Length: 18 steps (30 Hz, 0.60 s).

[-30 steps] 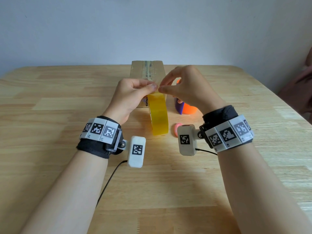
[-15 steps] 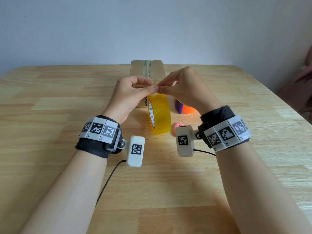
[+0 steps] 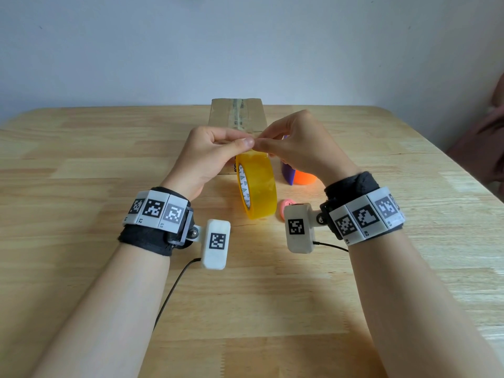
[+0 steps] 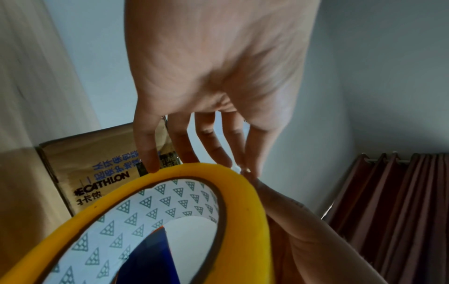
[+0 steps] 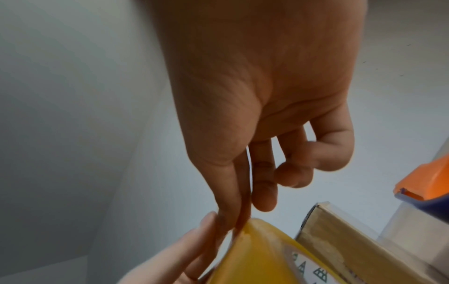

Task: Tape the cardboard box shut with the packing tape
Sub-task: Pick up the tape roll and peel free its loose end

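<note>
A yellow roll of packing tape stands on edge above the table, held up at its top by both hands. My left hand grips the top of the roll with thumb and fingers; its fingertips rest on the roll's rim. My right hand pinches the tape at the top of the roll with thumb and forefinger. Behind the hands lies the long cardboard box, with a strip of old tape along its top seam. Its printed end faces me.
An orange and purple object sits on the wooden table right of the roll. A small pink thing lies near my right wrist camera. Dark red curtain folds hang at the far right.
The roll has turned a little so its patterned white core faces me on the left. Both hands have stayed pinched together at its top.
</note>
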{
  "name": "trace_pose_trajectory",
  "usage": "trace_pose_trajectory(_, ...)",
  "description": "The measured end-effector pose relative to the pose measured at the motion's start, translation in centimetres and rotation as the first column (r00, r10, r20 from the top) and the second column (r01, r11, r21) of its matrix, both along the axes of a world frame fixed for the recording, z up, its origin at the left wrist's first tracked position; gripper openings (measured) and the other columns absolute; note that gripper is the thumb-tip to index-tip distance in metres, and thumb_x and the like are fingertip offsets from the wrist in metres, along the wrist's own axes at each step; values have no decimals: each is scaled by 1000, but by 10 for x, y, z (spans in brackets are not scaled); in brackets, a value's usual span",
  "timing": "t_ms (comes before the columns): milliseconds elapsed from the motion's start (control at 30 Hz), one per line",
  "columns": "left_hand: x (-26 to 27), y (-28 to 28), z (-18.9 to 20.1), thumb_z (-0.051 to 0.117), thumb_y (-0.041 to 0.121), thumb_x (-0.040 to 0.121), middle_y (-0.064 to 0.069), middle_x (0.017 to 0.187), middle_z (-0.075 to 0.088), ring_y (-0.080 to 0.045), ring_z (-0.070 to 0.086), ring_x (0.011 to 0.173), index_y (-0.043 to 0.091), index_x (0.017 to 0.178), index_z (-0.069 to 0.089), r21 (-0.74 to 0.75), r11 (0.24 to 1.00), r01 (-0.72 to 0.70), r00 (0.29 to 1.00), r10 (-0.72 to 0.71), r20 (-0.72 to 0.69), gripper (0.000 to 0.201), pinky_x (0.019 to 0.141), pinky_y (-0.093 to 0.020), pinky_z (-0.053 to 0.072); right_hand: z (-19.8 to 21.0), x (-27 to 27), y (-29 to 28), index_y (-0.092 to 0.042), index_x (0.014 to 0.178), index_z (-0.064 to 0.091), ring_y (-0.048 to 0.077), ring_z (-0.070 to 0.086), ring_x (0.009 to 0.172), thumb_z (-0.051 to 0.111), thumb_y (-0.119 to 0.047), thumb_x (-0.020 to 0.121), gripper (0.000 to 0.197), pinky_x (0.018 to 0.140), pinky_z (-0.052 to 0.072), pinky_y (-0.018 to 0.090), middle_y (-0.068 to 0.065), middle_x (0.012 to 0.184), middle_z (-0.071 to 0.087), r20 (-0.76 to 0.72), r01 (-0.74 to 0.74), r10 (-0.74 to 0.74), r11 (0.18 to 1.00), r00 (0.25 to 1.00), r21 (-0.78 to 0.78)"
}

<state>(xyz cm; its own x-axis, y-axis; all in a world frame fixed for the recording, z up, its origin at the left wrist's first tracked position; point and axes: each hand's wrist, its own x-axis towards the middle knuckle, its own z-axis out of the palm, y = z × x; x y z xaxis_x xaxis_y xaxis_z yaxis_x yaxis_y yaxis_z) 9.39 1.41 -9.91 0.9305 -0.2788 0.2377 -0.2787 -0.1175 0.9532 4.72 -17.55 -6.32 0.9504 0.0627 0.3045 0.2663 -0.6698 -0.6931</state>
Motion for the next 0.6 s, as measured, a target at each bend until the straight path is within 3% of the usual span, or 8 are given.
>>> trace_pose_trajectory(100,-3,2,3,76,31,86,-4,102,82,-25,75,105,23,90,85,-16,999,33,998,-34,-58,12,91,-51,60,0,0,1,-21,85,81,-15,61,59,76,-36,89,17,54,40,2,-20,66,68,-4,6,-6,1000,1000,-10)
trace_pose_trajectory(200,-6,4,7,60,27,100,-5,112,81,-25,73,110,17,96,82,-67,992,104,986,-112,-125,25,89,-49,59,0,1,1,-19,86,81,-12,60,58,75,-38,89,21,52,40,4,-17,66,68,-11,39,-39,999,999,-3)
trace_pose_trajectory(267,-5,5,7,58,27,103,-4,113,81,-24,73,111,19,95,82,-59,995,85,987,-92,-133,27,89,-50,59,1,0,2,-19,86,82,-10,60,57,75,-39,88,22,52,40,6,-17,65,68,-21,44,-45,999,999,-3)
trace_pose_trajectory(333,-3,3,3,62,26,102,-6,109,81,-23,74,108,21,92,83,-49,997,57,990,-63,-127,25,91,-52,60,2,-1,3,-20,84,81,-3,63,58,75,-42,87,23,54,49,20,-17,63,68,-33,46,-46,999,998,-3)
trace_pose_trajectory(400,-2,1,0,66,24,100,-10,106,81,-23,74,101,20,93,84,-62,997,49,989,-57,-134,19,92,-52,59,3,-2,4,-22,80,81,14,70,63,75,-44,86,23,59,56,39,-17,61,68,-44,54,-54,999,998,3)
trace_pose_trajectory(433,-1,0,-1,68,23,98,-12,106,81,-24,74,100,19,94,83,-69,997,42,989,-51,-137,16,91,-52,60,3,-2,4,-23,80,80,16,70,64,75,-44,86,23,59,56,41,-17,60,68,-46,55,-55,998,997,6)
trace_pose_trajectory(533,0,-1,-2,74,23,93,-10,101,81,-24,75,97,17,93,83,-89,996,16,990,-29,-138,10,83,-43,63,3,-1,5,-23,81,81,1,65,59,76,-42,86,21,56,50,28,-17,62,68,-34,63,-63,998,997,-7)
trace_pose_trajectory(600,0,-1,-2,78,22,90,-6,96,82,-23,75,96,18,92,83,-90,996,2,991,-14,-132,7,80,-41,62,3,0,5,-24,79,81,9,68,61,76,-42,86,20,56,53,33,-18,60,67,-31,76,-76,997,997,-14)
